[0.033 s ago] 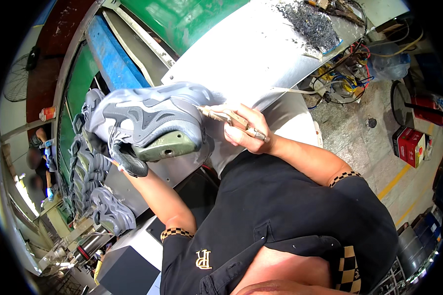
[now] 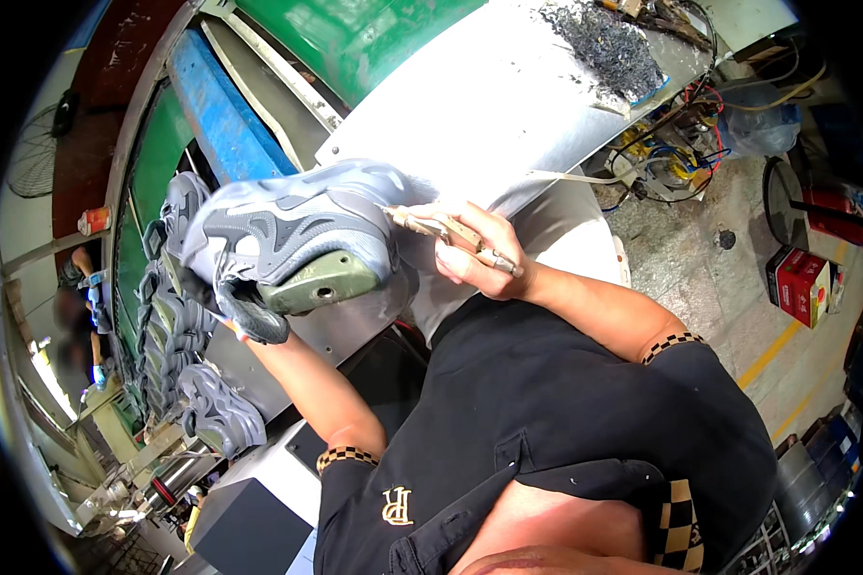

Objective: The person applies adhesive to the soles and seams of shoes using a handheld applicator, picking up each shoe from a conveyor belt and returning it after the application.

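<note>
A grey sneaker with an olive-green heel block and a pale sole is held up on its side over the white table. My left hand, mostly hidden behind the shoe, grips it around the opening; something black, perhaps a glove, covers its fingers. My right hand is closed around a small metal spray gun or nozzle tool with a fitting at its rear. The tool's tip is close to the sole edge near the heel; whether it touches cannot be made out.
Several similar sneakers line the green conveyor at left, and one lies apart. Dark shavings are heaped at the white table's far end. Tangled hoses and wires and a red box are on the floor at right.
The sneaker has tilted slightly in my left hand, its toe shifting a little. My right hand and the tool have hardly moved.
</note>
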The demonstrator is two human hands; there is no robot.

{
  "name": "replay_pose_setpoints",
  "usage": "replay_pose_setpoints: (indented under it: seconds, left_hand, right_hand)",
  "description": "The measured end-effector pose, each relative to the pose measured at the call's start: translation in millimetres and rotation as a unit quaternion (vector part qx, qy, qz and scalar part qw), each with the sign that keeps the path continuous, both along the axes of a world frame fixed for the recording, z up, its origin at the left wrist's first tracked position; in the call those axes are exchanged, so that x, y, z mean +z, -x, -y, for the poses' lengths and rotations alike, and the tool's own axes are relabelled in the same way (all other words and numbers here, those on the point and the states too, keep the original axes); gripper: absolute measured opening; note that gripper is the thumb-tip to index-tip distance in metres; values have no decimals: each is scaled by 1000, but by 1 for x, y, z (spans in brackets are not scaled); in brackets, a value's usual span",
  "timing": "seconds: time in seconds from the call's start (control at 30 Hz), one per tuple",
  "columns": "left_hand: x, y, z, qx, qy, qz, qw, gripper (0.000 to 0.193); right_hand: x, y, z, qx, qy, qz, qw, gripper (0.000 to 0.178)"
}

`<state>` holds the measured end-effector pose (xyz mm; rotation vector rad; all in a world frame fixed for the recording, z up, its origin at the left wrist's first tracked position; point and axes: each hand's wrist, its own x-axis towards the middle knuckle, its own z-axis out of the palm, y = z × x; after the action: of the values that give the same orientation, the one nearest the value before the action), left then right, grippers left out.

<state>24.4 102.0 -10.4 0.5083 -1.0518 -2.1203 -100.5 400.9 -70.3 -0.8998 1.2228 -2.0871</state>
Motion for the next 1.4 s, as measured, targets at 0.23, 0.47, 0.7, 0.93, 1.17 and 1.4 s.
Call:
replay_pose_setpoints:
  seconds: [0.23,0.47,0.7,0.93,1.17,1.4]
  left_hand:
    - [-28,-99,-44,114,9,145,983,56]
    - [-16,-166,-145,86,-71,349,931,60]
    - [-6,-133,-189,-10,-128,358,925,64]
    - [-11,-110,-193,-58,-298,239,922,70]
    - [-23,-87,-192,-103,-303,189,928,76]
    - [-21,-61,-197,-154,-343,156,913,80]
  right_hand:
    - [-9,-7,49,-47,-7,-36,998,43]
    - [5,-20,57,29,-84,8,996,43]
    - [-1,-24,66,21,-83,-14,996,40]
    - [-5,-26,66,44,-70,45,996,38]
    - [-4,-25,35,122,-99,112,981,38]
    - [14,-11,-16,170,-131,186,959,35]
